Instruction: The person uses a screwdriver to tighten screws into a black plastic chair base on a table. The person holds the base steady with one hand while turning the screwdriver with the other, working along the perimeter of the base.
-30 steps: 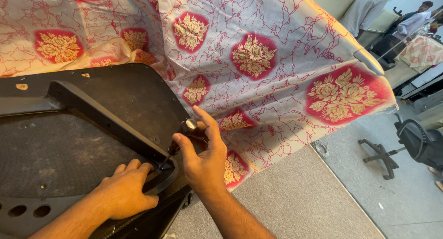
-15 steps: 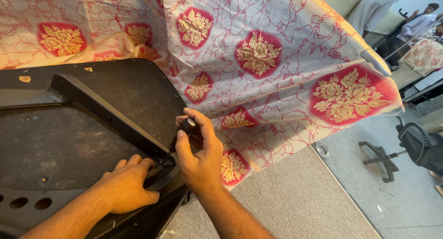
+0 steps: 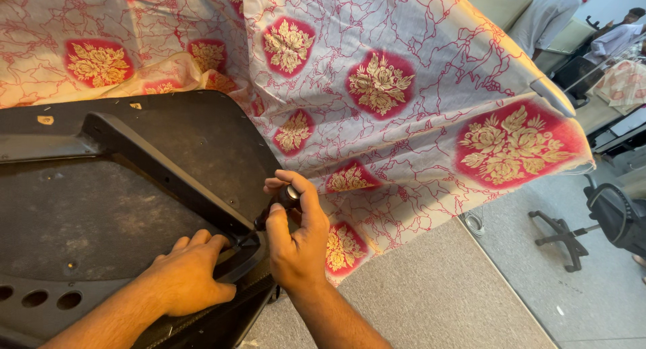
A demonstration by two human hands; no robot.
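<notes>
The right hand (image 3: 296, 238) is raised on a bent wrist, its fingers curled tight into a closed grip. Just beside it, lower and to its left, the left hand (image 3: 188, 282) lies palm down, fingers bent and pressing forward.

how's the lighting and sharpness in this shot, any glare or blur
Head view: even, soft light, no glare; the white fabric with red-and-gold floral medallions is sharp, the black moulded plastic shell stays dark with little detail, the hands are crisp, and edges bow slightly from the wide lens.

An upholstery or furniture workshop, by the look of it; a wheeled office chair (image 3: 605, 221) stands on the grey floor (image 3: 431, 302) at right; patterned red-and-white fabric (image 3: 404, 100) drapes over a black moulded seat shell (image 3: 101, 201); other people (image 3: 548, 16) work at benches behind.
</notes>
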